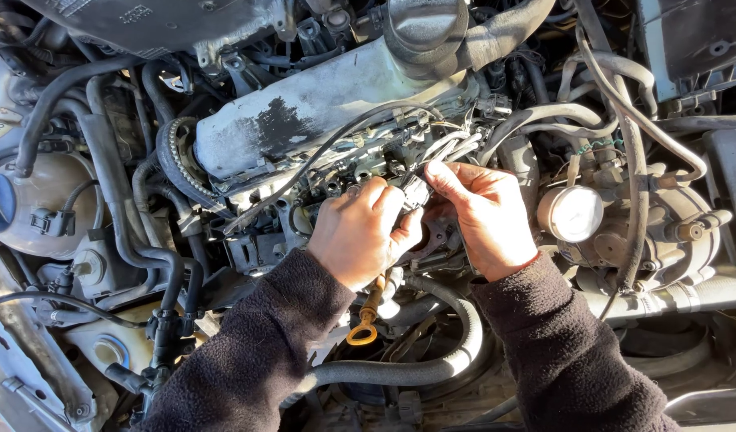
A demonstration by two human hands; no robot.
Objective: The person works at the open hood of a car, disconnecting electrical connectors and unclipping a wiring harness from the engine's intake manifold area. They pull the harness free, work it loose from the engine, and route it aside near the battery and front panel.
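I look down into a car's engine bay. My left hand (361,232) and my right hand (481,214) meet at a small black electrical connector (417,192) on a thin wire, just below the pale, weathered intake manifold (304,108). Both hands pinch the connector from either side, the fingers closed on it. Both arms wear dark fleece sleeves. An orange dipstick loop (362,331) hangs under my left wrist.
A corrugated black hose (432,364) curves below my hands. A round pale cap (574,213) sits to the right among rubber hoses and cables. A whitish fluid tank (40,210) with a blue cap stands at the far left. Black hoses run everywhere.
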